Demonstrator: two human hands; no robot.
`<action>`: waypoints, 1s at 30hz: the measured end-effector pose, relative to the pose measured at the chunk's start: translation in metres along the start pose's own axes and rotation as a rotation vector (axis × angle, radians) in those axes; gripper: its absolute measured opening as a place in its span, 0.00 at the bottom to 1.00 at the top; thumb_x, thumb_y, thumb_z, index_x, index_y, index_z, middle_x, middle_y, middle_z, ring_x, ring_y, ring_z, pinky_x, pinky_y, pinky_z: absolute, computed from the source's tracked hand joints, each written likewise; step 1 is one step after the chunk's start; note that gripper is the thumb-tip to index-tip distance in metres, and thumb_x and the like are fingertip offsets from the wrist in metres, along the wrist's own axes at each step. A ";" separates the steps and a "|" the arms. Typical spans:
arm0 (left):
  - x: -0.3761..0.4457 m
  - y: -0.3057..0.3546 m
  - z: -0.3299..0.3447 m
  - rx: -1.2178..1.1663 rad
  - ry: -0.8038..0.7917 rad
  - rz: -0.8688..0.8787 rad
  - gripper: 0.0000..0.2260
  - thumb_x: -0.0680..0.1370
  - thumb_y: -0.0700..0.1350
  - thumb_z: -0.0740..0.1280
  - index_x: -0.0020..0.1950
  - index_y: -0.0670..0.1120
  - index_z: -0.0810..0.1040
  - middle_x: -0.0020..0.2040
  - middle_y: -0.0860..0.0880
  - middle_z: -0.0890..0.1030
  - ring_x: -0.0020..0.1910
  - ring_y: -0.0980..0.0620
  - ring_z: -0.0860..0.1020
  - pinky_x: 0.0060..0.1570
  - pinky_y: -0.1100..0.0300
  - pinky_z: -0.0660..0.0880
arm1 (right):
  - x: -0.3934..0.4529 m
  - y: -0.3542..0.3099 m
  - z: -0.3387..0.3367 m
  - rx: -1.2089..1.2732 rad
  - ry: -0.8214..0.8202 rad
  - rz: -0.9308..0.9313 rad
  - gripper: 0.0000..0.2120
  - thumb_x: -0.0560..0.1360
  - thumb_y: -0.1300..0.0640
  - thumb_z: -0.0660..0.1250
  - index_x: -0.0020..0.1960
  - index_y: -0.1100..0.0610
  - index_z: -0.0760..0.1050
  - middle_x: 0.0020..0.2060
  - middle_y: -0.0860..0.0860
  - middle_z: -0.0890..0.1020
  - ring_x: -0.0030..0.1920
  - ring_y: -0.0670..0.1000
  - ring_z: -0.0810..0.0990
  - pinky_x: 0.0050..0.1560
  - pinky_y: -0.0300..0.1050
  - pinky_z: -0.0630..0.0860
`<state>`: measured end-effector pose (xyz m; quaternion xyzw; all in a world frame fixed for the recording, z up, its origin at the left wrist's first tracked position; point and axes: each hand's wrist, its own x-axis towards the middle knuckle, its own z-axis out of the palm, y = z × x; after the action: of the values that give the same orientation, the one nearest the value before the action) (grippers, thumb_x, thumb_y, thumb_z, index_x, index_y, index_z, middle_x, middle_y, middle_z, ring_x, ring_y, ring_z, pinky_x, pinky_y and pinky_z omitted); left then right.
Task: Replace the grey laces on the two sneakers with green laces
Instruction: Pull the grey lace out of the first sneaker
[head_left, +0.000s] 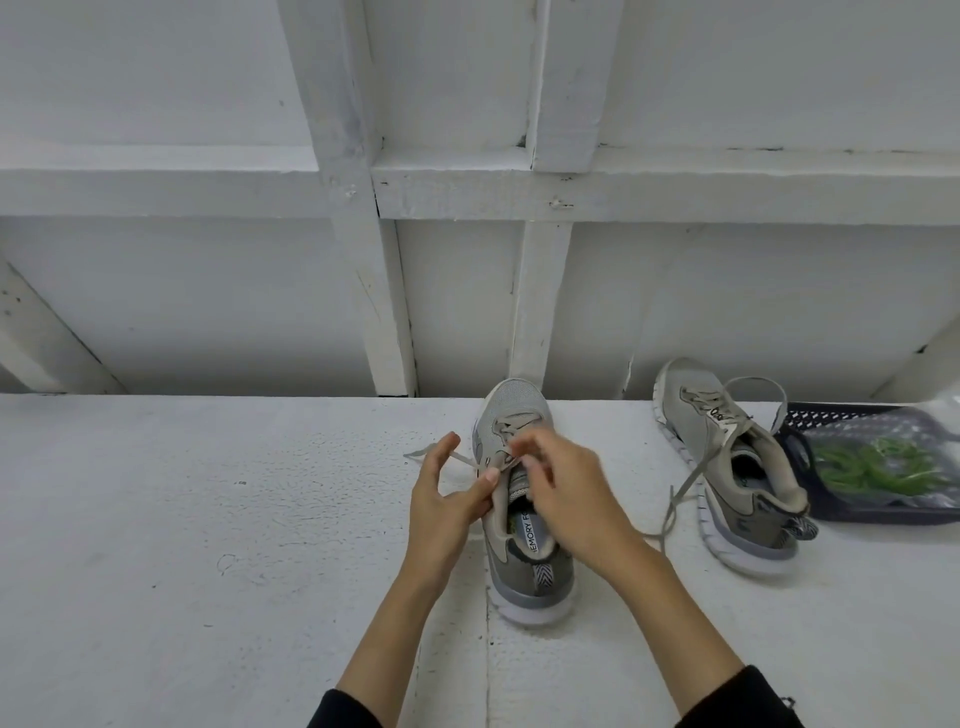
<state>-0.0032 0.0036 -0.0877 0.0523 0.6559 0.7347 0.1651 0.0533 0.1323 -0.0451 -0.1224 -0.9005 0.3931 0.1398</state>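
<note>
Head view puts the near sneaker (522, 499) on the white bench (208, 519), toe away from me. My left hand (447, 499) braces its side, thumb pressing near the eyelets, with the grey lace (441, 457) trailing out beside the fingers. My right hand (561, 488) pinches the lace at the upper eyelets. The second sneaker (727, 467) sits to the right, loosely laced, beside a dark tray (883, 514) of green laces (883, 462). Yanking unevenly could, I judge, snag the lace or tip the shoe.
</note>
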 end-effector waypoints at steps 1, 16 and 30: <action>0.000 0.000 0.000 0.005 0.000 0.008 0.28 0.74 0.41 0.73 0.71 0.50 0.68 0.65 0.55 0.72 0.44 0.68 0.80 0.41 0.66 0.79 | 0.001 0.001 0.003 -0.143 -0.083 -0.016 0.13 0.77 0.65 0.61 0.57 0.50 0.73 0.51 0.47 0.79 0.49 0.46 0.78 0.50 0.42 0.77; 0.016 0.000 -0.019 0.811 -0.157 0.412 0.06 0.77 0.57 0.66 0.52 0.67 0.79 0.61 0.59 0.64 0.58 0.55 0.64 0.58 0.59 0.65 | 0.001 0.011 -0.029 1.096 0.169 0.293 0.08 0.83 0.60 0.53 0.46 0.59 0.66 0.36 0.54 0.78 0.38 0.52 0.81 0.46 0.46 0.80; 0.012 0.002 -0.009 0.884 -0.199 0.592 0.12 0.76 0.52 0.70 0.59 0.60 0.78 0.61 0.60 0.71 0.59 0.57 0.69 0.59 0.57 0.68 | -0.016 0.056 -0.021 -0.268 0.122 0.166 0.09 0.78 0.57 0.61 0.56 0.49 0.75 0.54 0.39 0.74 0.59 0.49 0.68 0.55 0.46 0.62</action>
<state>-0.0173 -0.0013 -0.0888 0.3684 0.8410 0.3953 -0.0253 0.0817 0.1785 -0.0756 -0.2377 -0.9215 0.2716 0.1435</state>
